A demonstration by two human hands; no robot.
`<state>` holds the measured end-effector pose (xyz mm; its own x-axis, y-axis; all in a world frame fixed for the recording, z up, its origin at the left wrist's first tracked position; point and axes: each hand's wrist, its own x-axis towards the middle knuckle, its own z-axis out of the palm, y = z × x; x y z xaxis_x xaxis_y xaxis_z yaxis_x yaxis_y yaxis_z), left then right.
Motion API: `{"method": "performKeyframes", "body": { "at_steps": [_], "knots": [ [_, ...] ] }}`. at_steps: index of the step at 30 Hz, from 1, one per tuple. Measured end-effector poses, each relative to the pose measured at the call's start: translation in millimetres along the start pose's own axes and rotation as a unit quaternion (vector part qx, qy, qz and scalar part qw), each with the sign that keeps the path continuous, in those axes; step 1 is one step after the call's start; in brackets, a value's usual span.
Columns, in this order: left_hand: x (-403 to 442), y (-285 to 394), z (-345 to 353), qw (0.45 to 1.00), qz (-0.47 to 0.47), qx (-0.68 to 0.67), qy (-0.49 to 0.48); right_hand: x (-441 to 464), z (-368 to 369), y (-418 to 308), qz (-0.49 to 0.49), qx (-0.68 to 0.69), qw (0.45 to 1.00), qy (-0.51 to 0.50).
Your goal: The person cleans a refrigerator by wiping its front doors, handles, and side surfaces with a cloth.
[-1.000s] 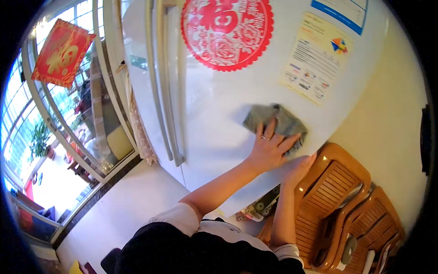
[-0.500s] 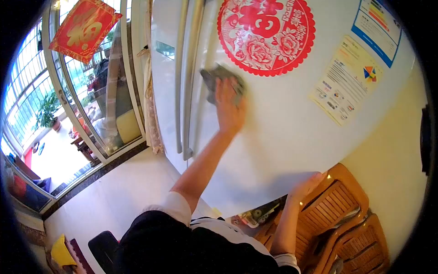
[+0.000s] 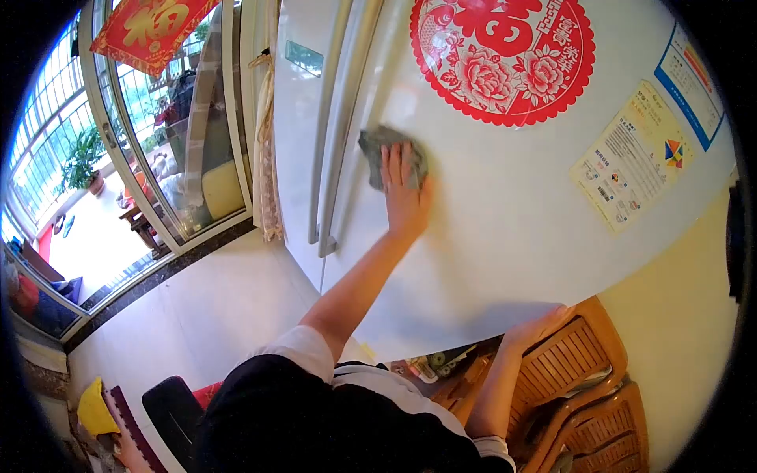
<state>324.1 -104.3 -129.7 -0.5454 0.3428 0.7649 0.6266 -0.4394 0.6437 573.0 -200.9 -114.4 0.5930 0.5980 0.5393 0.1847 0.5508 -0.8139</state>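
Note:
My left hand [image 3: 406, 201] presses a grey-green cloth [image 3: 377, 162] against the white refrigerator door [image 3: 481, 236], just right of the long handles [image 3: 344, 126]. Its fingers lie over the cloth, which is bunched beneath them. Lower right, my right hand [image 3: 540, 327] is at the refrigerator's edge, beside a wooden chair [image 3: 564, 359]. That hand's fingers are stretched out, partly hidden at the tips, and hold nothing visible. Above the cloth, a round red-and-white paper decoration [image 3: 505, 75] is stuck to the door.
A yellow label [image 3: 631, 162] and a blue-edged label [image 3: 694, 83] are on the door's right side. More slatted wooden furniture [image 3: 607, 437] stands at lower right. To the left are a glass sliding door [image 3: 169, 150] and a black-topped seat [image 3: 172, 418].
The view has shifted, so the refrigerator and its decorations appear farther right. My left hand and the cloth sit slightly lower on the door. My right hand stays at the refrigerator's edge.

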Motion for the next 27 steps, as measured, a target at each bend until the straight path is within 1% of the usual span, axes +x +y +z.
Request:
{"method": "performKeyframes", "body": {
  "at_steps": [2,4,5,7,8,9,10,11,12,14,15,16,17,19,20,21,22,23,24,26,27],
  "knots": [
    [-53,7,-8,0.997,0.021,0.008,-0.07,1,2,4,-0.009,0.017,1.0,0.011],
    [-96,19,-22,0.981,0.057,0.023,-0.182,-2,6,-6,-0.011,-0.003,1.0,0.014],
    [-96,16,-22,0.981,0.055,0.023,-0.185,0,4,-6,-0.009,-0.006,1.0,0.015],
    [-80,18,-26,0.976,0.069,0.025,-0.203,4,-4,-9,-0.119,-0.021,0.992,-0.042],
    [-61,13,-23,0.98,0.08,0.02,-0.18,1,-3,-14,-0.118,-0.024,0.992,-0.04],
    [-35,15,-21,0.985,0.069,0.029,-0.153,-4,1,-25,-0.236,-0.112,0.965,0.003],
    [-12,6,-14,0.992,0.065,0.032,-0.107,-7,6,-31,-0.348,-0.197,0.915,0.046],
    [14,4,-13,0.995,0.044,0.018,-0.091,-10,9,-30,-0.391,-0.112,0.914,-0.001],
    [33,1,-11,0.997,0.029,0.02,-0.071,-13,13,-31,-0.39,-0.116,0.913,0.002],
    [44,-2,-13,0.996,0.069,0.016,-0.046,-18,21,-36,-0.475,-0.235,0.839,-0.125],
    [28,-1,-13,0.996,0.069,0.019,-0.057,-19,30,-39,-0.474,-0.241,0.837,-0.126],
    [2,0,-13,0.995,0.071,0.024,-0.066,-18,43,-42,-0.491,-0.238,0.822,-0.162],
    [-27,-1,-17,0.989,0.077,0.022,-0.127,-16,56,-43,-0.507,-0.231,0.807,-0.198],
    [-95,-4,-31,0.967,0.072,0.024,-0.243,-8,75,-45,-0.52,-0.234,0.801,-0.182],
    [-96,-6,-35,0.967,0.072,0.024,-0.241,-5,81,-44,-0.531,-0.239,0.796,-0.166],
    [-92,-4,-40,0.961,0.069,0.036,-0.265,-5,85,-44,-0.531,-0.239,0.796,-0.166],
    [-89,-2,-45,0.954,0.063,0.047,-0.29,-5,87,-46,-0.546,-0.272,0.777,-0.156],
    [-73,-8,-40,0.968,0.069,0.028,-0.241,-6,88,-46,-0.561,-0.304,0.756,-0.148],
    [-47,-11,-37,0.974,0.05,0.048,-0.215,-6,90,-45,-0.561,-0.304,0.755,-0.152],
    [1,-25,-29,0.99,-0.045,-0.002,-0.134,-8,95,-41,-0.562,-0.312,0.758,-0.11],
    [7,-28,-28,0.989,-0.047,0.0,-0.138,-9,97,-40,-0.558,-0.313,0.76,-0.112]
  ]
}}
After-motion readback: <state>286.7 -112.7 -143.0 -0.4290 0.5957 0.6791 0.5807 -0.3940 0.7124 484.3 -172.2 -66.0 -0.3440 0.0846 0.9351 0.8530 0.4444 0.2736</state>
